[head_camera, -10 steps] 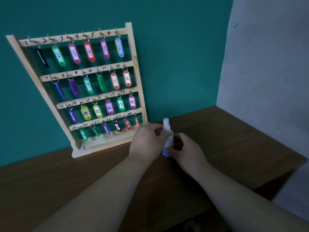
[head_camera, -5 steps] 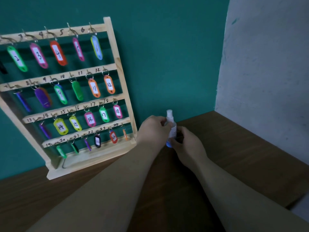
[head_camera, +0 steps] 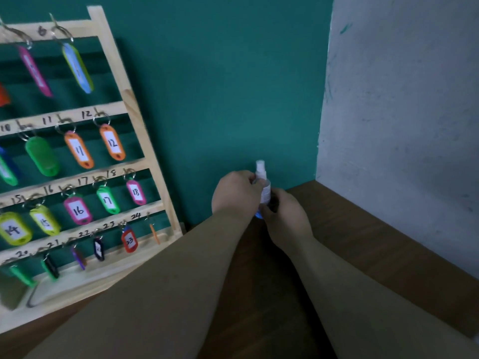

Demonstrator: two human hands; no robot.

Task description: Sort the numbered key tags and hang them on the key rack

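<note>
Near the back corner of the desk (head_camera: 375, 250), the left hand (head_camera: 236, 193) grips a small upright spray bottle (head_camera: 265, 189) at its neck, the right hand (head_camera: 285, 218) curls round its lower part. Left of them, numbered key tags (head_camera: 112, 142) hang on the key rack (head_camera: 149, 141) against the teal wall (head_camera: 220, 86)
</note>
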